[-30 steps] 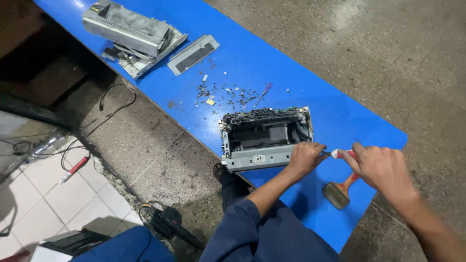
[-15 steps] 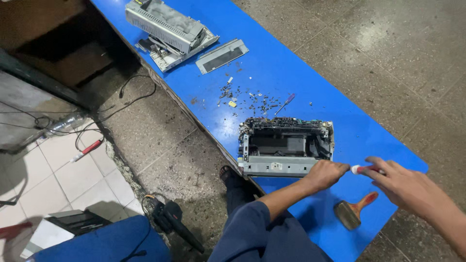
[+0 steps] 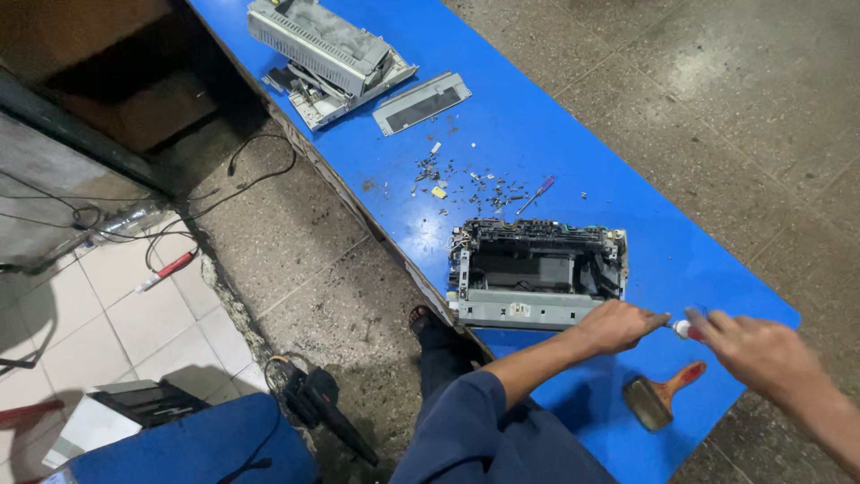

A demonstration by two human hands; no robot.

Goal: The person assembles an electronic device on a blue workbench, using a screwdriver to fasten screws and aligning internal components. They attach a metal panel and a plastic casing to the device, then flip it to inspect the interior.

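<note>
Both hands meet just beside the opened printer (image 3: 536, 273) on the blue counter (image 3: 555, 134). The left hand (image 3: 618, 324) and right hand (image 3: 761, 351) each close their grip on one screwdriver (image 3: 685, 329). A brush (image 3: 658, 395) lies near them.

A long blue table (image 3: 537, 134) runs diagonally across a speckled grey stone floor (image 3: 717, 99). Pale tiles (image 3: 134, 314) lie at the near left, where black cables (image 3: 224, 193) trail beside a dark wooden opening (image 3: 107, 81).
</note>
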